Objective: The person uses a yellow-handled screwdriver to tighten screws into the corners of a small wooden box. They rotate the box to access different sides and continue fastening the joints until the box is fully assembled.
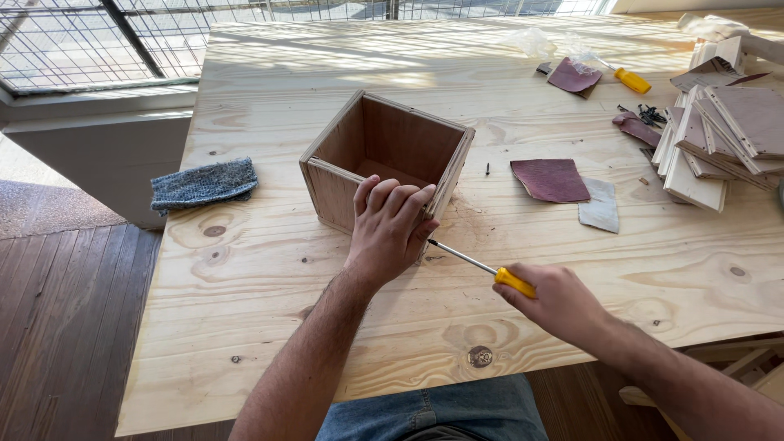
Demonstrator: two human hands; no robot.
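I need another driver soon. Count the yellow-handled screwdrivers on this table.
2. One screwdriver is in the right hand, its tip near the wooden box. The second screwdriver lies at the table's far right, beside sandpaper. The wood stack may hide others.

Both forearms are bare and dark-haired, with no sleeves, watch, rings or gloves on the left hand (385, 233) or right hand (555, 298). Blue denim jeans (433, 412) cover the lap, with a stitched seam showing.
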